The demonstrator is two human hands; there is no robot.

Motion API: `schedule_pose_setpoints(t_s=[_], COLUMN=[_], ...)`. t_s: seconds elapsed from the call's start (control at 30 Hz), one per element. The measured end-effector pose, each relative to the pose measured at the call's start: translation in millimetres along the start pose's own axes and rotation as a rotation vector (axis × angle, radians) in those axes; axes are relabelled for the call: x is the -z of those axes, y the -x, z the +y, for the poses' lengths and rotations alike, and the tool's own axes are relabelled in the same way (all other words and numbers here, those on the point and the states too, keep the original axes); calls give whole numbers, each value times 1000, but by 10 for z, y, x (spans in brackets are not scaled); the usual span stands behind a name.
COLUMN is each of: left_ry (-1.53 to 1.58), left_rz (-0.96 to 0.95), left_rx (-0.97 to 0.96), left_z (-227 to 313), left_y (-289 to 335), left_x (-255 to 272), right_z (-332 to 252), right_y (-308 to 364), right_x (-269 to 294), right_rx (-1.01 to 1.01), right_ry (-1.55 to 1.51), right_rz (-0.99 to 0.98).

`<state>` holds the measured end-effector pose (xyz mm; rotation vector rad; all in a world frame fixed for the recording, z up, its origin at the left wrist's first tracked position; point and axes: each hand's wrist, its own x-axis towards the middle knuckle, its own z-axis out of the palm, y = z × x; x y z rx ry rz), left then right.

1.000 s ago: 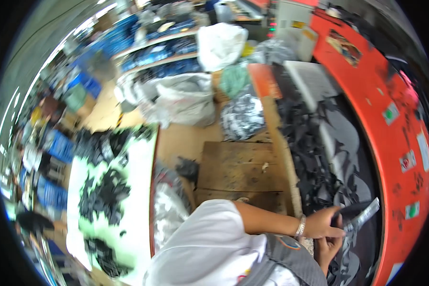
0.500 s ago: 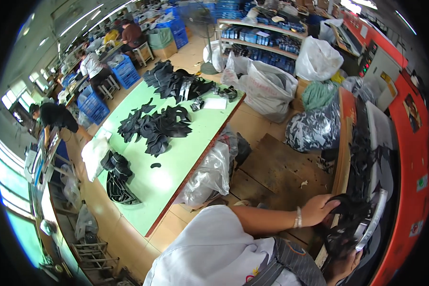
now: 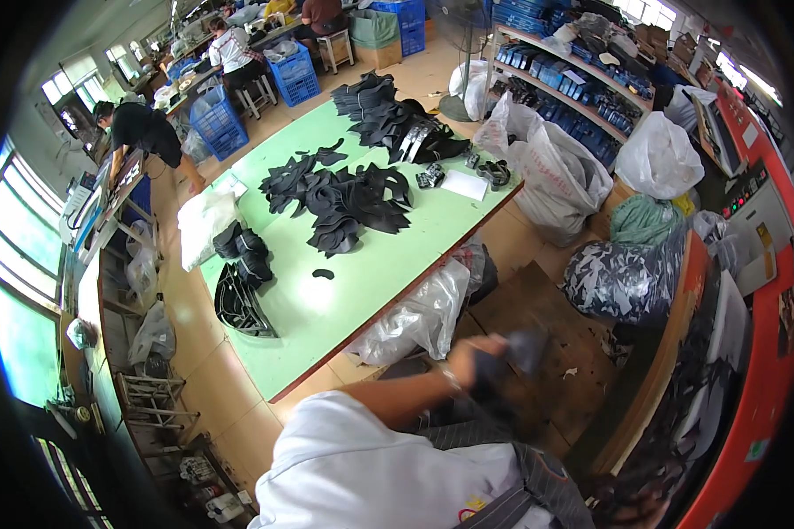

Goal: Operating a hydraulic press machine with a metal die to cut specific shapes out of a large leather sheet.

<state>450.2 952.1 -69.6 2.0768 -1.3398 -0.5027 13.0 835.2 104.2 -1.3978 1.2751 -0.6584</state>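
Note:
My left hand (image 3: 478,360) is raised over the floor between the green-topped table and the red machine, smeared by motion. Its fingers are closed around dark material (image 3: 528,351), which looks like black cut pieces; their outline is blurred. At the lower right, my right hand (image 3: 640,510) lies low in shadow beside the machine bed, close to loose black pieces (image 3: 679,432); its fingers are too dark to read. On the table (image 3: 362,286) lie heaps of black cut pieces (image 3: 335,198), one small black piece (image 3: 323,273) apart from them, and a bundle of black curved strips (image 3: 238,304).
The red machine (image 3: 772,353) and its wooden edge (image 3: 657,388) bound my right side. Clear plastic bags (image 3: 415,313) stand under the table edge. White sacks (image 3: 556,181) and a shelf of blue items (image 3: 565,88) stand beyond. A person in black (image 3: 141,132) works at the left.
My left hand has swung left, away from the machine bed, carrying dark material. My right hand has dropped lower. The view has turned, so the table appears farther right.

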Motion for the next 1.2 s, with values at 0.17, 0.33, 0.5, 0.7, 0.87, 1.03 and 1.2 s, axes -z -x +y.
schedule_pose_setpoints(t_s=[0.17,0.33,0.5,0.7,0.87,1.03,1.2], left_ry=[600,27,-182,-172,-320,329,1323], left_rz=[423,699,334,-96,-722,-960,-657], left_rx=[882,757,864,567,314,1089,1458], left_z=[-1379,-2375,-2814,-3185,-2987,-1648,-1571], left_y=[171,224,85,516,1973,2674,4192], left_x=[963,1776,2484,1601,72,-188,-1453], right_z=[-83,-143,-150,-60,171,572,820], right_y=[-364,-732,-758,-553,-461,-97,0], right_x=[-109,-214,9,519,586,432,180], right_rx=[41,98,68,-35,-104,-101,217], right_ry=[182,332,542,843,1256,1453,1272], right_rz=[63,141,275,389,326,237,338])
